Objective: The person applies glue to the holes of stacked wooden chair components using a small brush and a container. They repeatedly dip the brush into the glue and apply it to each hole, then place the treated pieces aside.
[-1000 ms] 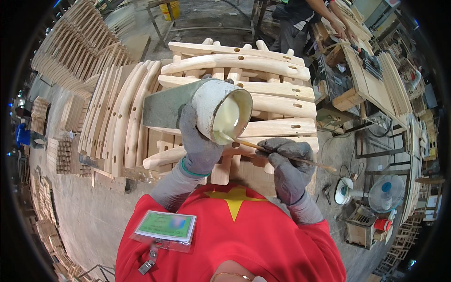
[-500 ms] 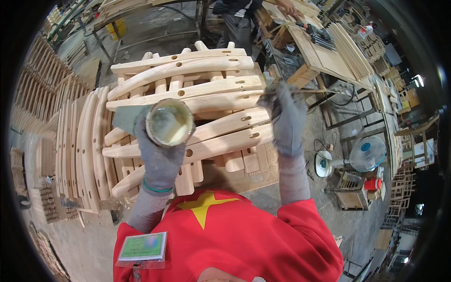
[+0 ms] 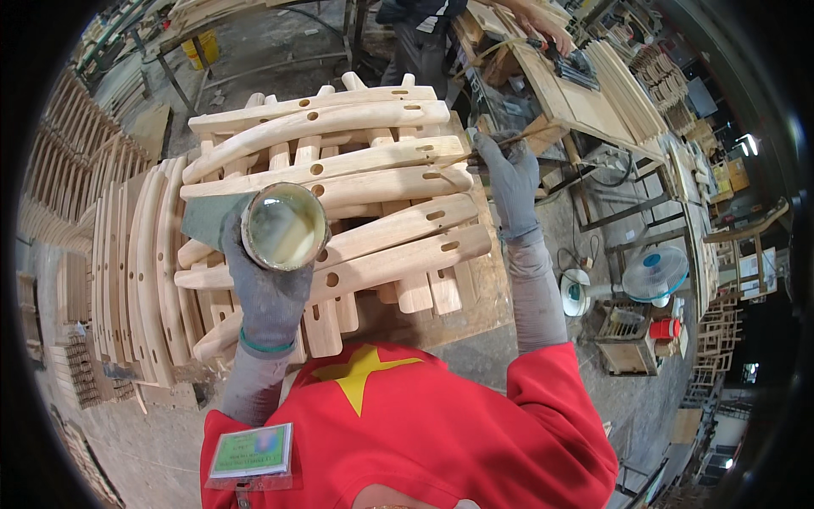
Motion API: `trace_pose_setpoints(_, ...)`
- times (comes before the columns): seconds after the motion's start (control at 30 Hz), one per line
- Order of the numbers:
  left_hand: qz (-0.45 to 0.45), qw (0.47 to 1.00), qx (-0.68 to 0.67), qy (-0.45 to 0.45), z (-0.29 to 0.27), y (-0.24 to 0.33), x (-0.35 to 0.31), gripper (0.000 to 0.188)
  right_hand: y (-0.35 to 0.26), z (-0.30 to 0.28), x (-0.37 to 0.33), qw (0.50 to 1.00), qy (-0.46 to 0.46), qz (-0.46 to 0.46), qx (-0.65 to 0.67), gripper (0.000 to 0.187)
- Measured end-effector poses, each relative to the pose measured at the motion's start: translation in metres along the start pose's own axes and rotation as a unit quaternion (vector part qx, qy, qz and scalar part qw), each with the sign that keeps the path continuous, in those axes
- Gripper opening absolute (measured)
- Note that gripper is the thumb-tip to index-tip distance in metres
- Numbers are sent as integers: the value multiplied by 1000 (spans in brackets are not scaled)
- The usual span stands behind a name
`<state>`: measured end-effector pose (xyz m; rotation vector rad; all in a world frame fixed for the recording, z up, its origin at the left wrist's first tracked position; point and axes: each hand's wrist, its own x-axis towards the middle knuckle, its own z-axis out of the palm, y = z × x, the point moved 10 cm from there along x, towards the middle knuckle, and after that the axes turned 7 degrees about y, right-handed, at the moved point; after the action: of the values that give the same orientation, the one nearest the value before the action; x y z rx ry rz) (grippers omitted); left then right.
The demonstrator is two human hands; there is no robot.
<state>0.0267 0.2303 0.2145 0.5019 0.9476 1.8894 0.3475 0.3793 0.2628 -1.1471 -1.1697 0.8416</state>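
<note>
In a grey work glove, my left hand (image 3: 264,293) is wrapped round a cup (image 3: 254,246) with a crusted rim, holding a pale, creamy liquid (image 3: 292,237). A flat grey-green sheet (image 3: 208,219) sticks out to the left beside the cup; whether the same hand grips it I cannot tell. My right hand (image 3: 513,182), also gloved, pinches a thin stick (image 3: 534,131). Its left tip reaches the slotted end of a curved wooden piece (image 3: 390,183). Several such pieces, with round holes and slots, lie stacked crosswise below both hands.
More curved wooden parts (image 3: 144,271) stand in a row at the left. Ahead right, a co-worker's hand (image 3: 555,38) is at a wooden workbench (image 3: 606,106). A fan (image 3: 655,273) and a red container (image 3: 666,328) are at the right. A yellow bucket (image 3: 201,51) sits far left.
My right hand has brought the stick to the slotted end of a wooden piece and is no longer blurred. The cup in my left hand has shifted slightly left in view.
</note>
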Motion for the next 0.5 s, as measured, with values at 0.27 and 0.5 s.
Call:
trace_pose_setpoints(0.27,92,987,128,-21,11,16,-2,72,-21,22,4,959,-59,-65,-269,27)
trace_pose_setpoints(0.5,126,980,153,-26,11,27,-6,51,-47,57,-16,927,-152,-187,-288,28)
